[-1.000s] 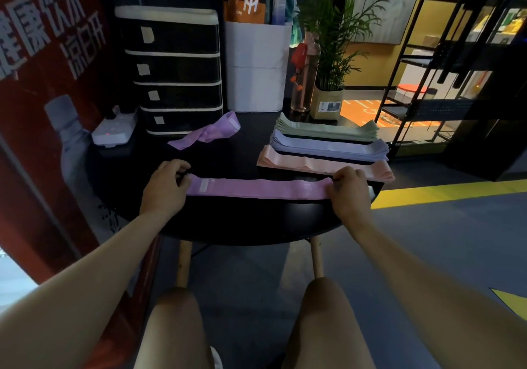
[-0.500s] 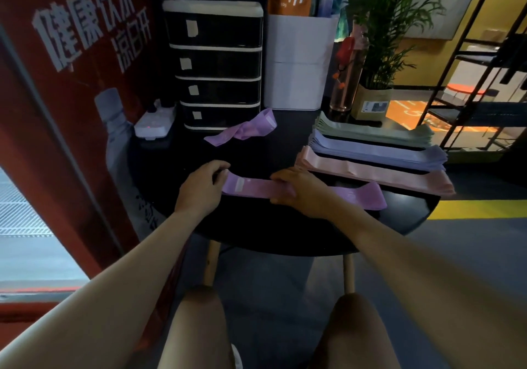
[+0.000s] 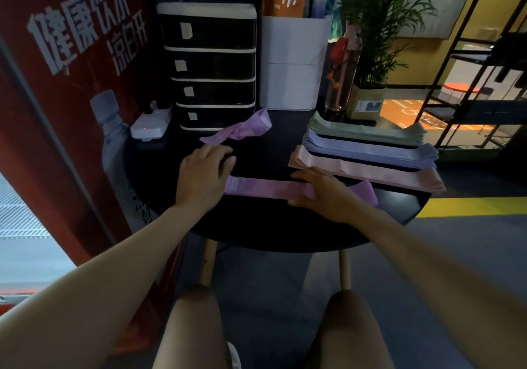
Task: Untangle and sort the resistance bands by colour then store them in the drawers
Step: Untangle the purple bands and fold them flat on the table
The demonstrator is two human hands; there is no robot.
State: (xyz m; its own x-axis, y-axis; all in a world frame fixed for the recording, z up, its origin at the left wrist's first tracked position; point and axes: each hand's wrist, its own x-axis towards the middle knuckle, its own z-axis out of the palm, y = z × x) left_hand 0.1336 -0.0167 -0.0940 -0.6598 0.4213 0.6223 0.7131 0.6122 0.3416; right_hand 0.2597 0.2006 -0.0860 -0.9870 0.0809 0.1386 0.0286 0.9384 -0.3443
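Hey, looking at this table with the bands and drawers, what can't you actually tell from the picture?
Head view only:
- Drawer unit: dark fronts hide the contents; label writing too small.
- Flat purple band: left end under the left hand, middle under the right hand.
- Band count in the green stack: edges blur together.
- Twisted purple band: knotted or just folded, unclear.

Dim indoor scene, brighter daylight at far right and lower left, wide-angle edge bending, soft focus

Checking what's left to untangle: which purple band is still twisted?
The purple band by the drawers; it's knotted, while the one under both hands lies flat.
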